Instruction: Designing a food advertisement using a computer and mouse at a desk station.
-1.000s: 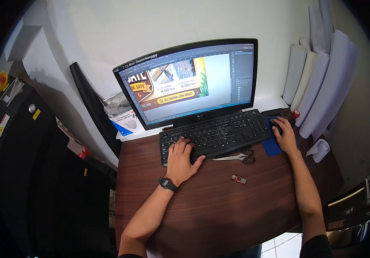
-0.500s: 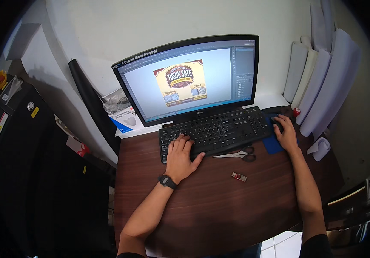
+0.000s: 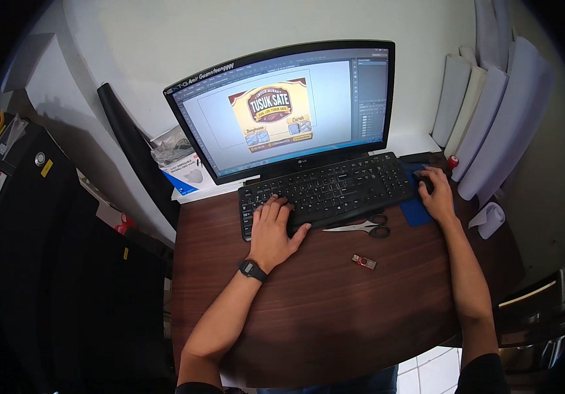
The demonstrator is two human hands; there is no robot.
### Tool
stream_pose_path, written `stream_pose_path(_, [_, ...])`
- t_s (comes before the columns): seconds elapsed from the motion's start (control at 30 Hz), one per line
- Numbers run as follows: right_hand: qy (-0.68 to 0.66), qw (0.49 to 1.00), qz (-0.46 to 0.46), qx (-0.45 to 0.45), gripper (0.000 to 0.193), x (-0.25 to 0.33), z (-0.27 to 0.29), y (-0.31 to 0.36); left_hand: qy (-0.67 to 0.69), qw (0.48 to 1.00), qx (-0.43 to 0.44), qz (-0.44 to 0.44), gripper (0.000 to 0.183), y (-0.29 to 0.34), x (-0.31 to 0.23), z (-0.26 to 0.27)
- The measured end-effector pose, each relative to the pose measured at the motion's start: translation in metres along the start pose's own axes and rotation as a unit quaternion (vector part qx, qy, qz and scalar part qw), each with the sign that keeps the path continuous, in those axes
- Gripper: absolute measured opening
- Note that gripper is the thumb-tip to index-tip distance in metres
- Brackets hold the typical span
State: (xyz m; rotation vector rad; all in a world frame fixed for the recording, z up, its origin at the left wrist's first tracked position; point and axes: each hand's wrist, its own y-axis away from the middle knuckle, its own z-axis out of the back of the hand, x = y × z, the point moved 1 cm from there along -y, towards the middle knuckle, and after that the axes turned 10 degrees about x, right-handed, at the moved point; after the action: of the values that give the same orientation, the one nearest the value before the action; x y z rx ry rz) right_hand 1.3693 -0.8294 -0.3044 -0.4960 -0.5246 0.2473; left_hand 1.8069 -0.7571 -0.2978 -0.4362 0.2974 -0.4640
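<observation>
Thin rect. outline [image 3: 314, 98] just appeared over poster [image 3: 271, 113] on LCD monitor [image 3: 338, 105], 12 o'clock, so on-screen editing prob. progressed, w/ L hand [image 3: 272, 230] spread on kbd [image 3: 335, 197], 11 o'clock, R hand [image 3: 439, 198] curled round mouse [image 3: 428, 183], 1 o'clock.

A black keyboard [image 3: 345, 192] lies slightly aslant, just left of a dark mouse [image 3: 426, 185] on a blue pad [image 3: 416, 215].

Holding both arms [image 3: 220, 322] [image 3: 468, 276] forward, palms down!
Spreading the left hand [image 3: 272, 236] well left of the grip, thumb [image 3: 299, 238] out toward it; curling the right hand [image 3: 438, 197] into that grip, forearm [image 3: 466, 266] just behind.
</observation>
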Motion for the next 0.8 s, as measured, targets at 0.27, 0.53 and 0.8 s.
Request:
stream_pose_path(0.27, [0.001,1.0,0.001,-0.004,0.028,0.0003,-0.001,-0.0002,-0.004,1.0,-0.002,0.0,0.051,0.0005,0.0011,-0.0003])
stream_pose_path(0.53, [0.005,1.0,0.011,-0.007,0.028,-0.0008,0.0004,-0.0001,-0.002,1.0,0.004,0.001,0.052,-0.0003,0.0005,-0.0004])
stream_pose_path(0.8, [-0.002,1.0,0.003,-0.005,0.028,0.0009,0.0003,0.0002,-0.004,1.0,-0.001,0.001,0.049,0.0002,0.0009,-0.0006])
